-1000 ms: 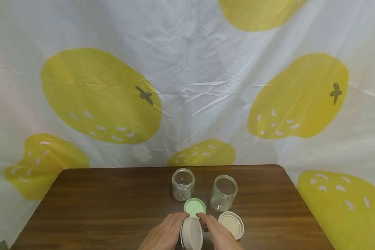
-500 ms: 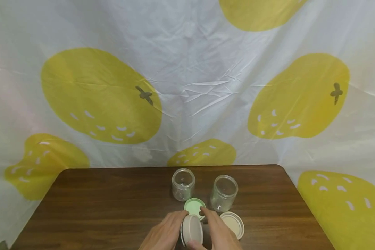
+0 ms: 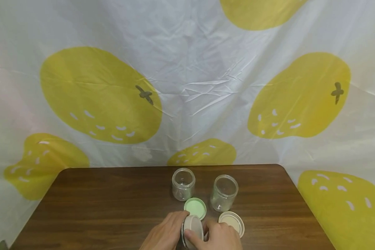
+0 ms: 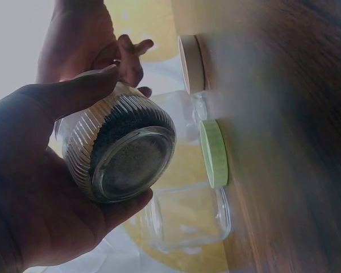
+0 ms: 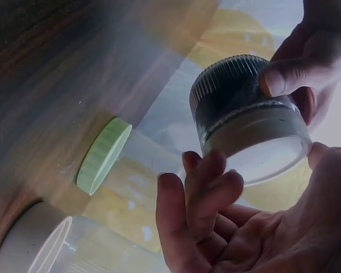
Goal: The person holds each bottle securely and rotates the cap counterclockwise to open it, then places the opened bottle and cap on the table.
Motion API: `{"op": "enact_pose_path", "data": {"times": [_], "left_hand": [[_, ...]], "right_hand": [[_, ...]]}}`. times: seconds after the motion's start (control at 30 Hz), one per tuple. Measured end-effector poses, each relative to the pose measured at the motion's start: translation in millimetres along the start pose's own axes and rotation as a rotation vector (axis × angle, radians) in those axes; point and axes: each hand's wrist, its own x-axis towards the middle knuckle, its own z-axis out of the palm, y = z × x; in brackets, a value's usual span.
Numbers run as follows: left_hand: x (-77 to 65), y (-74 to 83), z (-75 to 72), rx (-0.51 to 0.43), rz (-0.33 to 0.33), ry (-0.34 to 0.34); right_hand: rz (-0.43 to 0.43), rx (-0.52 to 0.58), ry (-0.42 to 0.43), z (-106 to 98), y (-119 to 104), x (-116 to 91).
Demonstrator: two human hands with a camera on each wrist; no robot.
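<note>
A ribbed glass jar [image 4: 125, 142] with dark contents in its lower part is tilted over the near edge of the table. My left hand [image 3: 165, 231] grips it round the side, thumb and fingers on opposite sides of the glass. An off-white lid [image 5: 261, 136] sits on the jar's mouth, facing my right hand [image 3: 220, 236]. In the right wrist view, that hand's thumb and fingertips are at opposite sides of the lid's rim, pinching it. Just beyond the jar lies a light green lid [image 3: 195, 207], and a beige lid [image 3: 232, 222] lies beyond the right hand.
Two uncovered glass jars stand farther back: a shorter jar [image 3: 183, 185] on the left and a taller jar [image 3: 225, 194] on the right. The dark wooden table [image 3: 112, 201] meets a white curtain [image 3: 193, 104] with yellow fruit prints.
The right hand's fingers spread and lifted away from the lid, then came back and curled at its rim, thumb across the top. The left hand keeps its grip on the jar.
</note>
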Motion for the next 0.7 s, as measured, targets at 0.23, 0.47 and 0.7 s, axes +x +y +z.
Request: {"op": "enact_pose_path", "data": {"times": [0.23,0.47,0.7], "left_hand": [[0.3,-0.4,1.4,0.038,0.039,0.038],[-1.3,-4.6,1.9,0.043,0.037,0.047],[-3.1,-8.1,3.7,0.036,0.042,0.072]], "right_hand": [[-0.071,0.088,-0.010,-0.4,2.2,-1.0],[-0.186,0.298,-0.066,5.3,10.9,-1.6],[-0.371,0.334,0.030,18.7,19.3,-2.1]]}}
